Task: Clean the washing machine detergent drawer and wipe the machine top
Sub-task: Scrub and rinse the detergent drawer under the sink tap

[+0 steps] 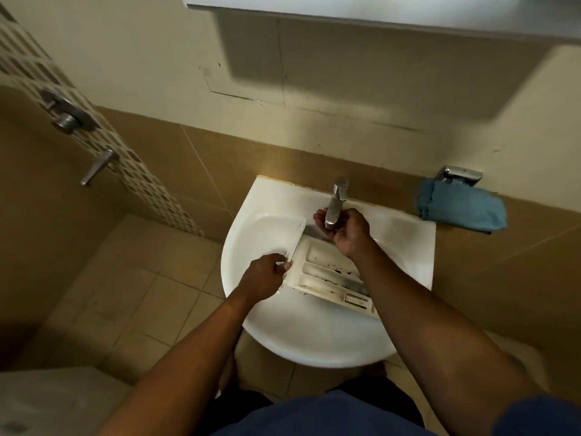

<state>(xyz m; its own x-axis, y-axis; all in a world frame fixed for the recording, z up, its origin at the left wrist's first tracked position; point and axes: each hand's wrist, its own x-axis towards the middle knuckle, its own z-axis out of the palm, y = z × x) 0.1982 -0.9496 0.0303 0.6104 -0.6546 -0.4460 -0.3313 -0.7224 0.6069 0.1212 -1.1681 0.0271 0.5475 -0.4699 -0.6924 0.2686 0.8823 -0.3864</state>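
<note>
Head view, looking down on one white sink (314, 344) fixed to a tan tiled wall.

- One drawer (327, 273), off-white, lay inside the basin, slanting from upper left to lower right. At least three compartments counted; dark specks and brownish grime showed along the dividers. Its lower right end was hidden under the right forearm.
- Left hand (264, 276): fingers curled, gripping the near end of the drawer's white front panel at the drawer's left side.
- Right hand (347, 232): raised above the drawer's far end, cupped directly beneath the spout of the tap (336, 202), fingers curled upward behind it. Could not tell whether it held anything or merely cupped; the spout covered the palm. Water flow could not be made out.
- One tap only, chrome, single spout, set at the back centre of the sink.
- One blue cloth (462, 210), folded, sat on the ledge just right of the sink, touching a chrome holder (459, 175) on the wall behind it. Well apart from both hands.
- Two metal fittings on the patterned tile strip at left: one round valve (67, 116) and, below it, one lever (100, 167).
- Beige floor (132, 284) tiles lay under the sink. Person wore dark blue clothing, seen at the bottom edge.
</note>
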